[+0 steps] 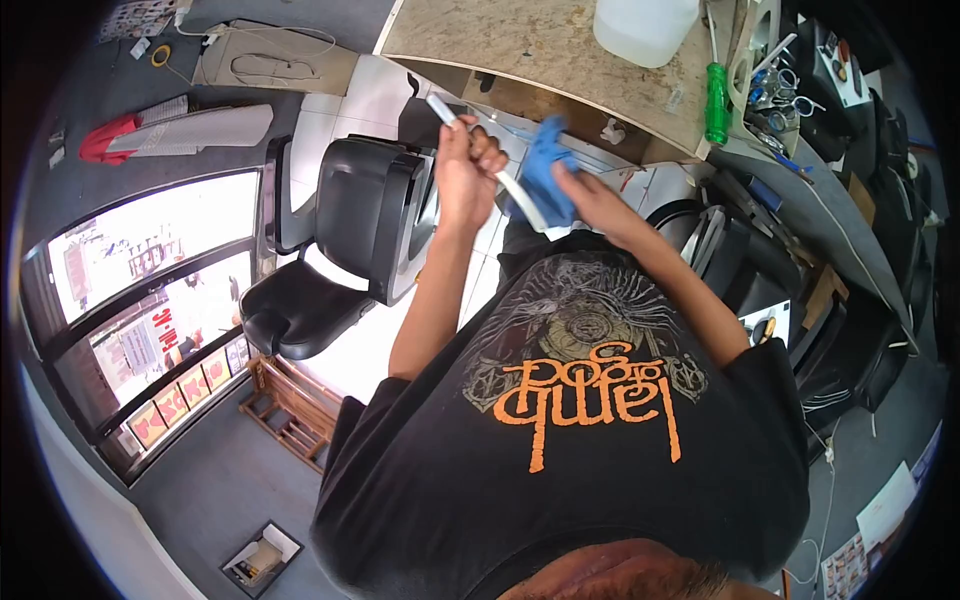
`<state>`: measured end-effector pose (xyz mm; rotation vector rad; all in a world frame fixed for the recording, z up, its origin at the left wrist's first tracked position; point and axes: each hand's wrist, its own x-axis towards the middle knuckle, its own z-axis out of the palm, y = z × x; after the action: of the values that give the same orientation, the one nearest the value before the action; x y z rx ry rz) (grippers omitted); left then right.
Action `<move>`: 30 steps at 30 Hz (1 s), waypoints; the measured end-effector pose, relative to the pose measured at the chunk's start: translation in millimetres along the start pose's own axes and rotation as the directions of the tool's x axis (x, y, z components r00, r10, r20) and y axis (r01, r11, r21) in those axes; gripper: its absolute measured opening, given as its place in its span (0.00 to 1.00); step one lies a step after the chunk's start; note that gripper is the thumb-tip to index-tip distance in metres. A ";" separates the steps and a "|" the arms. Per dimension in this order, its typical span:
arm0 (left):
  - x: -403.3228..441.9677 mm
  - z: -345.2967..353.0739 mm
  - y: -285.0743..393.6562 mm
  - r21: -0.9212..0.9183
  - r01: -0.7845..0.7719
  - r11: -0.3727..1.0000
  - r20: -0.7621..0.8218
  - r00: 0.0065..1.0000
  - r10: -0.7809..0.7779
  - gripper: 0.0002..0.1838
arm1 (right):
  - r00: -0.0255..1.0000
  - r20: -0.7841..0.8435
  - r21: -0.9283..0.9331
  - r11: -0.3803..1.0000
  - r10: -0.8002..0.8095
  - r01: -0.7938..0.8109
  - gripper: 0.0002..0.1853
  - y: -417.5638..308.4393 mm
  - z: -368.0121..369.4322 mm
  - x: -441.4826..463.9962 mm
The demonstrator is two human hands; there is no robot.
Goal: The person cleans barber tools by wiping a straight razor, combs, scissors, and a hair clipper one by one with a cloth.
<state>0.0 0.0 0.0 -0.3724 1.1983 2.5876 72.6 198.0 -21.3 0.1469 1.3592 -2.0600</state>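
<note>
Head: one rod (519,199), one cloth (548,172)

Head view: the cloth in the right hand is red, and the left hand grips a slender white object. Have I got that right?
Not quite: the colour is wrong. The head view shows a blue cloth, not a red one, in the right hand. The left hand does grip a slender white object.
</note>
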 end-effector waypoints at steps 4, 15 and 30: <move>1.6 20.9 -31.4 0.051 -0.093 0.994 0.053 0.995 0.090 0.11 | 0.963 -0.049 -0.451 0.866 -0.265 0.216 0.31 6.8 21.0 0.9; -13.2 -2.5 -45.3 0.055 0.034 0.998 0.057 0.998 -0.037 0.16 | 0.926 -0.311 -0.602 0.798 -0.212 -0.019 0.37 21.7 -5.2 5.6; -40.7 5.3 -43.5 0.326 0.184 0.927 0.108 0.967 -0.230 0.17 | 0.925 -0.347 0.133 0.968 -0.156 0.214 0.42 15.2 -10.4 8.3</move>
<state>52.2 25.9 -13.5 -0.2257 1.4052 2.1593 72.3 199.4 -41.5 0.4781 1.4390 -2.3928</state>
